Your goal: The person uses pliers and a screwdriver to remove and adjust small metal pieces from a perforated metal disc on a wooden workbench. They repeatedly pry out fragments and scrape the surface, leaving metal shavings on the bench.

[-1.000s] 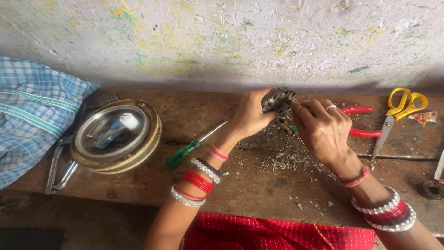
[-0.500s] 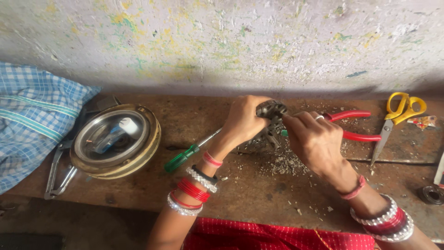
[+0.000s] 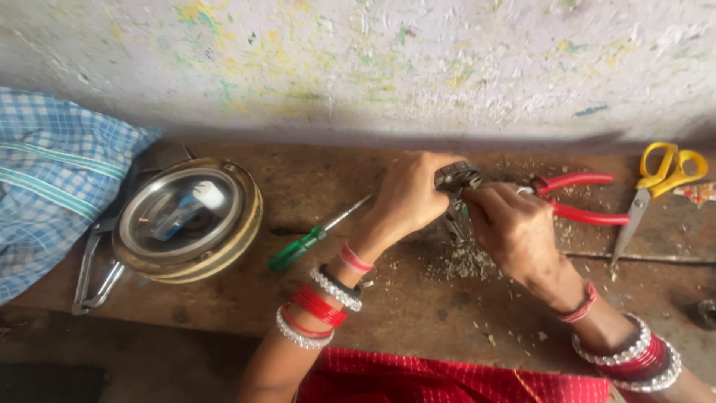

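Both hands at metal part [image 3: 456, 179]: left hand [image 3: 409, 195] grips it, right hand [image 3: 511, 227] pinches beside. Red pliers [image 3: 582, 200] right of part, screwdriver [image 3: 313, 239] left. Risk: part slipping, sharp filings nicking fingers.

Left hand [image 3: 409, 195] and right hand [image 3: 514, 227] both grip a small dark metal part [image 3: 456, 179] near the bench [image 3: 418, 313] back edge. Red-handled pliers [image 3: 578, 200] just right; green screwdriver [image 3: 313, 239] left; yellow scissors [image 3: 656, 186] toward right end; steel tin [image 3: 186, 220] left.
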